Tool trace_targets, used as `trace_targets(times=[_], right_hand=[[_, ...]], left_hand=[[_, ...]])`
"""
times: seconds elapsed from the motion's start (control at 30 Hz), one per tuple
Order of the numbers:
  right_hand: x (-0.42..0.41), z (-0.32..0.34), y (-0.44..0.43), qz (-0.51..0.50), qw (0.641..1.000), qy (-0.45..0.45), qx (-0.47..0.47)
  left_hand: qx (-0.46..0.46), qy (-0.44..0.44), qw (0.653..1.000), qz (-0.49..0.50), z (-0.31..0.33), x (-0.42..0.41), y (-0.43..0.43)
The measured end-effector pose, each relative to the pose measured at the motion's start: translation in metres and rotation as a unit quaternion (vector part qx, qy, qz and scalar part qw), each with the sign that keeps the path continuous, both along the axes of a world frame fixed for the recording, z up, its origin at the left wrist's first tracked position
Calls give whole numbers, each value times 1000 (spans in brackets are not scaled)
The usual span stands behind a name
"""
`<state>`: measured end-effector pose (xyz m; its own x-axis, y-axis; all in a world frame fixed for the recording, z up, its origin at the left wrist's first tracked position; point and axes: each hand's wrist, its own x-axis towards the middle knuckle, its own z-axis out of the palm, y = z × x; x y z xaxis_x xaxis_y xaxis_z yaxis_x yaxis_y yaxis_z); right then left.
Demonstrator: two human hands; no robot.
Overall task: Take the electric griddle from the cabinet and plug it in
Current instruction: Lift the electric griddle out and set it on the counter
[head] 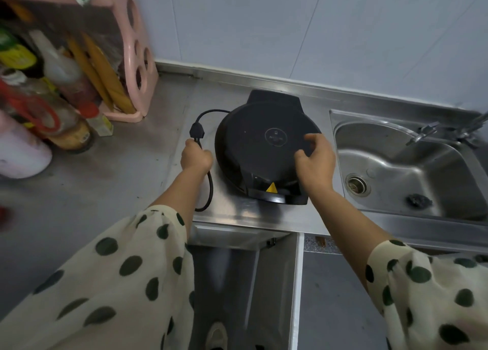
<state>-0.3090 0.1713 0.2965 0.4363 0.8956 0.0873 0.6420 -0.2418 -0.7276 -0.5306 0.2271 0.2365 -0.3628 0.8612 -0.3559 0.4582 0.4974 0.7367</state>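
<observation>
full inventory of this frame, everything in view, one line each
griddle: 1, black, on the counter left of the sink
cord: 1, black, loops on the counter left of the griddle
plug: 1, black, at the cord's free end, just beyond the left hand
counter: 1, steel, along the tiled wall
sink: 1, steel, right of the griddle
tap: 1, metal, far right of the sink
lump: 1, dark, in the sink near the drain
rack: 1, pink, far left
bottles: several, mixed colours, blurred, by the rack
cabinet: 1, grey, open under the counter
sleeves: 2, cream with dark dots
left hand: grips the cord below the plug
right hand: rests on the griddle's right side
</observation>
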Motion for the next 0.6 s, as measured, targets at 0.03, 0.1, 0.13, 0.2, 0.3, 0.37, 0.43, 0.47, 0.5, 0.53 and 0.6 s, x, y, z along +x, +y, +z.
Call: trace_targets(times=[0.03,0.1,0.13,0.2,0.3,0.37,0.43,0.47,0.5,0.53,0.6], right_hand=[[-6,0,4,17,1000,-15,4],[-13,0,8,43,998,-34,1],[-18,-3,10,53,998,-42,-4],[-23,-7,15,75,996,-51,-9],[-29,-12,21,102,993,-61,-15],[-32,-16,26,107,992,-67,-23],[-33,-17,28,110,991,-76,-32],[-34,-19,29,111,990,-80,-35],[-34,-19,29,111,990,-82,-37],[-35,-19,30,110,990,-84,-40],[-35,-20,30,111,989,-87,-44]], left_hand=[[1,26,1000,-10,-4,-3,-1],[2,72,997,-32,-9,-3,-3],[0,89,995,-39,-13,-4,-3],[-12,114,992,-43,-23,-7,-3],[-29,136,989,-51,-38,-12,-1],[-35,138,988,-58,-46,-16,2],[-38,141,987,-64,-52,-18,4],[-40,144,987,-65,-54,-20,5],[-40,147,986,-67,-57,-21,6],[-40,152,985,-71,-59,-22,7],[-43,166,982,-85,-65,-23,8]])
